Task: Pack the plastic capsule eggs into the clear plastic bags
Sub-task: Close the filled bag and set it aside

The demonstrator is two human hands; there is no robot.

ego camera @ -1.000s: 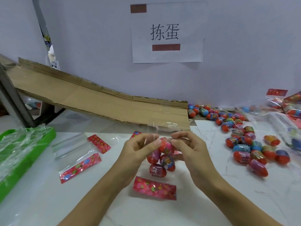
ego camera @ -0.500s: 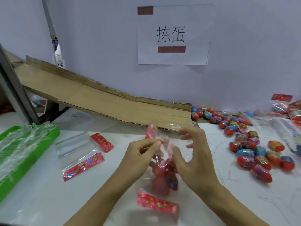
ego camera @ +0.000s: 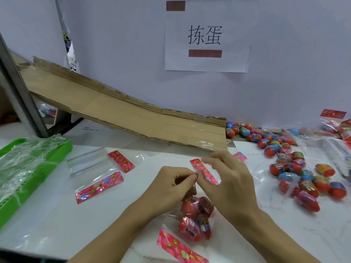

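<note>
Head view looks down on the left hand (ego camera: 171, 184), which pinches the neck of a clear bag (ego camera: 191, 213) between thumb and forefinger. The right hand (ego camera: 226, 179) is just beside that pinch with loosely spread, motion-blurred fingers; whether it holds the bag's red flowered flap (ego camera: 204, 170), which stands up just above the pinch, I cannot tell. Four or so capsule eggs (ego camera: 190, 206) hang packed below the grip, resting toward the white table (ego camera: 57, 224). Judging by this, the step is closing a filled bag. Next, the flap likely needs folding over and pressing flat while the neck is held tight. Loose eggs (ego camera: 296, 173) lie well right of the grip; empty bags (ego camera: 98, 185) lie to its left.
</note>
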